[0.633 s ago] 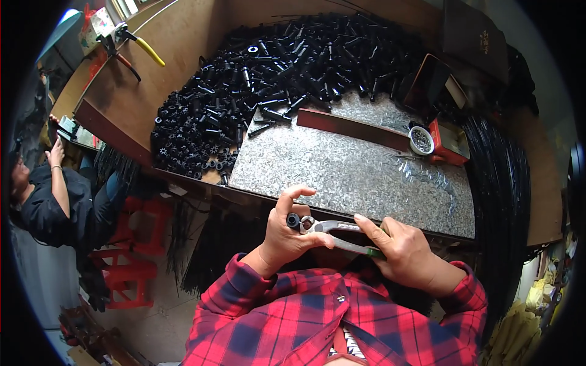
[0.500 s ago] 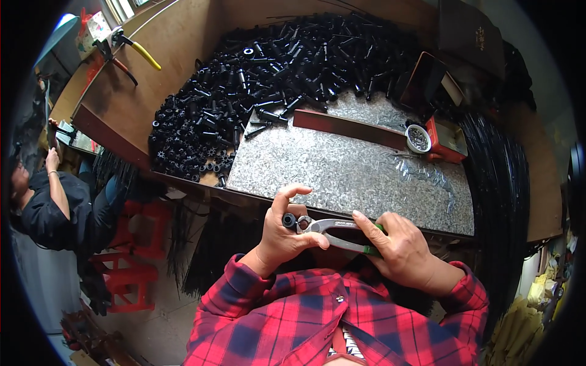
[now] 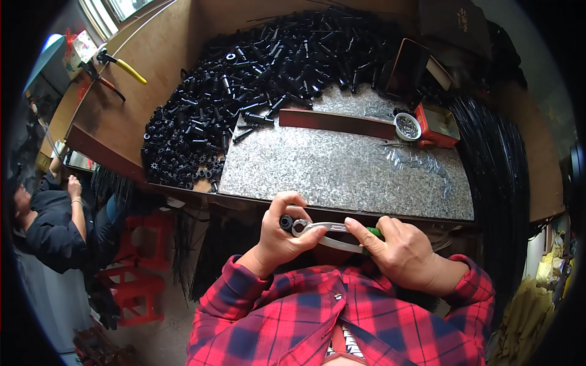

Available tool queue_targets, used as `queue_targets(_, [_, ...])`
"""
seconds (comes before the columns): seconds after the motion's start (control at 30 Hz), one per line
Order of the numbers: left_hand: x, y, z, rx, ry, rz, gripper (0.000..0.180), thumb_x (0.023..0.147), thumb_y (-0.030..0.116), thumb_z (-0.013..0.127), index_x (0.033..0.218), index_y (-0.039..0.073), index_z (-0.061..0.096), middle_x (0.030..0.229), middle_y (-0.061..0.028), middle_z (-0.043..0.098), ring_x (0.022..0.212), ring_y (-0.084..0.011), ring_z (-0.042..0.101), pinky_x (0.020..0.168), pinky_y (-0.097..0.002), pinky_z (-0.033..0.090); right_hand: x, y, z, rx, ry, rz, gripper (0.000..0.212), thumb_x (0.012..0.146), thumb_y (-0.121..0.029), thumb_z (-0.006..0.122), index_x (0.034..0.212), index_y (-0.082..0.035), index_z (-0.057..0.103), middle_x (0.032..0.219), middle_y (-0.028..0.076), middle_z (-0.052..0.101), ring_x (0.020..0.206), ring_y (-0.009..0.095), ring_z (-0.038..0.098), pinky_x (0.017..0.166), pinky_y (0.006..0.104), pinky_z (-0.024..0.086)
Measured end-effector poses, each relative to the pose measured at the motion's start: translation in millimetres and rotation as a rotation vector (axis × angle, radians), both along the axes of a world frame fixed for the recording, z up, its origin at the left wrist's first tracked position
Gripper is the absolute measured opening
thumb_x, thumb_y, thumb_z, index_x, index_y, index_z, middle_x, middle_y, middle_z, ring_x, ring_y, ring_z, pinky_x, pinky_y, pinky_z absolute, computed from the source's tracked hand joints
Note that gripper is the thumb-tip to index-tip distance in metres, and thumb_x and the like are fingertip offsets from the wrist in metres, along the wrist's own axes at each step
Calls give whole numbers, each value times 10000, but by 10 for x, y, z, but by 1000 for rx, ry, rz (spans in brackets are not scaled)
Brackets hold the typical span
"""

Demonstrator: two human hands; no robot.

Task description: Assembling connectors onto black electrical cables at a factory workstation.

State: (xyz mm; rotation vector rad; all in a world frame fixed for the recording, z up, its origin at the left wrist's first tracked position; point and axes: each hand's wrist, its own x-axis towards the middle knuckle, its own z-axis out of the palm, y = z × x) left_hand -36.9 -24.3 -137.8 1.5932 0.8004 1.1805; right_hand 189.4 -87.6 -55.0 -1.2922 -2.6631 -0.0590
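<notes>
Clock positions are read from the tool in your hands, twelve lying away from you. At nine o'clock, a person in dark clothing (image 3: 56,222) sits beyond the board; red plastic stools (image 3: 137,299) stand between eight and nine. At ten, pliers with a yellow handle (image 3: 130,71) hang over the brown board edge (image 3: 104,152). At eleven spreads a heap of glossy black tubular parts (image 3: 256,82), with short toothed rings at its near-left end.

Your left hand (image 3: 274,241) is curled nearly closed, index finger arched, around a short black cylindrical part (image 3: 285,222). This part sits just left of the tool's head, in front of the slab; its round end faces up, matt-dark with a darker centre. Your left thumb presses beside the head of the silver-grey steel pincers (image 3: 332,227), whose two arms bow apart and run toward green grips. Whether the jaws touch the part cannot be told.

At twelve lies a speckled grey stone slab (image 3: 317,174), crossed by a long reddish-brown bar (image 3: 339,124). Your right hand (image 3: 400,253), at four, is wrapped around the grips, thumb extended along the upper arm. At one stands a round white cup of small metallic bits (image 3: 397,127), touching or nearly touching an open red box (image 3: 429,129); at two hangs a bundle of long black strands (image 3: 503,158).
</notes>
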Motion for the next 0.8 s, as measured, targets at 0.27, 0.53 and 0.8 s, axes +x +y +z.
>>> queue_targets(0.27, [-124,9,142,34,-65,6,671,666,-10,784,1171,103,358,927,-109,594,655,-72,535,558,-180,431,-81,-14,35,-179,192,-10,643,731,-138,697,1331,-75,474,710,91,463,603,223,519,509,335,443])
queue_targets(0.53, [-1506,-35,1847,544,-677,334,600,949,504,398,1167,-55,419,851,-119,475,493,-81,331,393,-229,252,226,190,-33,-246,335,-297,732,682,-56,754,1346,-76,446,890,139,558,695,262,519,644,339,436])
queue_targets(0.8, [-1998,-350,1717,365,-178,241,452,972,419,416,1129,-2,468,784,-51,470,503,-63,339,426,-193,266,377,590,-477,-75,82,-332,650,777,-239,702,1350,-102,429,912,159,547,763,348,573,664,406,463])
